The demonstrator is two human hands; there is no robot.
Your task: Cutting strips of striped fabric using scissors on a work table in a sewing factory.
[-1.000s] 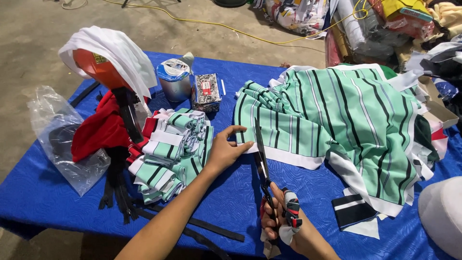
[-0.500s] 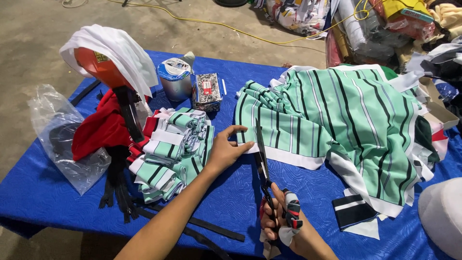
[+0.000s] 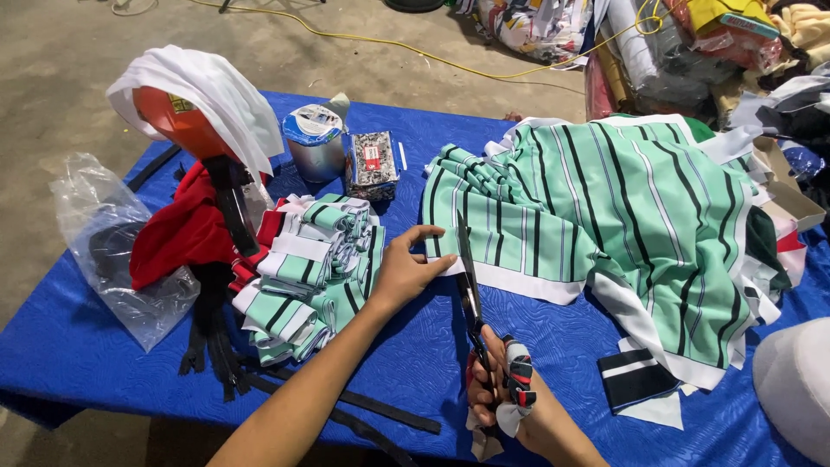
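Observation:
A large piece of green fabric with black and white stripes [image 3: 605, 207] lies spread over the blue table cover [image 3: 86, 355]. My left hand [image 3: 406, 268] pinches its white-edged near-left corner. My right hand [image 3: 510, 398] grips large black scissors [image 3: 471, 298] by handles wrapped in red, black and white cloth. The blades point away from me and reach the fabric's near edge beside my left fingers. A stack of cut striped pieces [image 3: 311, 268] lies to the left of my left hand.
At the left are an orange helmet under white cloth [image 3: 190, 104], a red garment [image 3: 181, 233], a clear plastic bag [image 3: 112, 251] and black straps [image 3: 207, 337]. A tin [image 3: 313, 143] and a small box [image 3: 370, 163] stand behind. A dark striped scrap [image 3: 635, 380] lies right.

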